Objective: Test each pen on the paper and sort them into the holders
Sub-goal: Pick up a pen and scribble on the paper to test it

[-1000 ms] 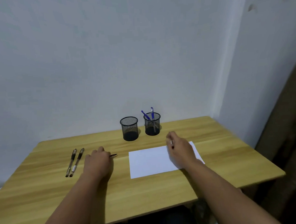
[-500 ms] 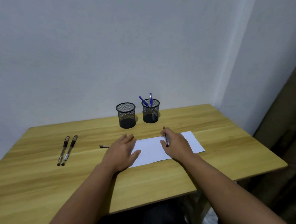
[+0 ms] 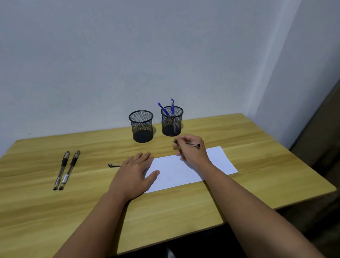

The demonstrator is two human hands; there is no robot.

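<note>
Here the wooden table (image 3: 244, 184) carries the white paper (image 3: 186, 172). The left hand (image 3: 134, 173) lies flat, fingers straight, on its left edge. The right hand (image 3: 191, 150) grips a black pen (image 3: 192, 145) above the paper's far edge, near two mesh holders (image 3: 141, 127).

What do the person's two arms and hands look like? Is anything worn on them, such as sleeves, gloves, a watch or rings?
Both forearms are bare as far as the picture shows them; no sleeve is visible. The left hand and the right hand wear no gloves. No watch or bracelet shows on either wrist, and no ring is visible on the fingers that can be seen. No markings are apparent.
</note>
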